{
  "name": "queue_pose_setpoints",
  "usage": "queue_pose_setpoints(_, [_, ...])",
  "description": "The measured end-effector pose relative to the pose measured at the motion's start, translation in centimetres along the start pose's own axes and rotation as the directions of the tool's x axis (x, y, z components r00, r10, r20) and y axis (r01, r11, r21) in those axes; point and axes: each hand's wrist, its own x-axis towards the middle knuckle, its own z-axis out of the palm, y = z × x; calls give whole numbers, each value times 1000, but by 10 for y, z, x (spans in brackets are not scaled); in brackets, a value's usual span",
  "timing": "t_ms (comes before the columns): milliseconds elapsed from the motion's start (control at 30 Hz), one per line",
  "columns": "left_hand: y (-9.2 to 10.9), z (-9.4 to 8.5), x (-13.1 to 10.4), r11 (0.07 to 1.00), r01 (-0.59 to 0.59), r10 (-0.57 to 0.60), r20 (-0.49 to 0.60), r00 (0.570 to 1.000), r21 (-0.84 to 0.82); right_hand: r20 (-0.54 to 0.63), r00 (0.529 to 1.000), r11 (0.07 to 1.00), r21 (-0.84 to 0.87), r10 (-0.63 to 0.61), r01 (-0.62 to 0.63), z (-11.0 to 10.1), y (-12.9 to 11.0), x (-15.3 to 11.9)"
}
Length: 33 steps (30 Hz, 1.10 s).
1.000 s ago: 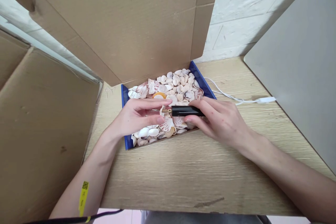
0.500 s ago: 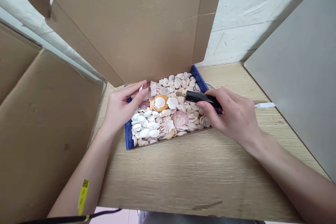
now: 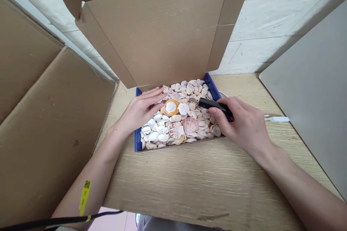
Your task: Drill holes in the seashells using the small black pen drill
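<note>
My right hand (image 3: pixel 242 121) is wrapped round a black mini drill (image 3: pixel 210 104), its brass tip pointing left over the shells. Spread across the back left of the shells, my left hand (image 3: pixel 142 107) has its fingers stretched out, the tips touching or just above them. The shells fill a shallow cardboard box with blue sides (image 3: pixel 138 140). Between the two hands lies an orange-rimmed shell (image 3: pixel 176 108) with a dotted white shell on top. Closer to me are a pink scallop shell (image 3: pixel 191 125), a red-streaked scallop shell (image 3: pixel 175 130) and several small white shells (image 3: pixel 154 136).
The raised cardboard lid (image 3: pixel 154 36) stands behind the shells. A large cardboard piece (image 3: pixel 54 122) borders the left side, and a grey panel (image 3: pixel 311 90) the right. A white cable connector (image 3: pixel 279 119) lies beyond my right hand on the wooden table (image 3: pixel 184 184).
My left hand has gone from a pinch around a small pale piece to stretched fingers lying over the shells. My right hand keeps hold of the drill. The camera view has shifted slightly.
</note>
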Motion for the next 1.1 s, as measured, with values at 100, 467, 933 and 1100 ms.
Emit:
queue_pose_setpoints(100, [3,-2,0,998,-67,68,-85,994,17,11,1000,1000,12,6,-6,2,0,-1])
queue_pose_setpoints(467, [49,-6,1,999,-7,-4,306,952,32,29,998,998,44,48,-49,3,-2,-1])
queue_pose_setpoints(933, [46,-2,-2,1000,13,-18,395,919,15,50,998,997,69,32,-35,5,0,-3])
queue_pose_setpoints(1100, [33,4,-3,996,-70,53,270,961,52,66,997,996,84,36,-41,4,-1,-2])
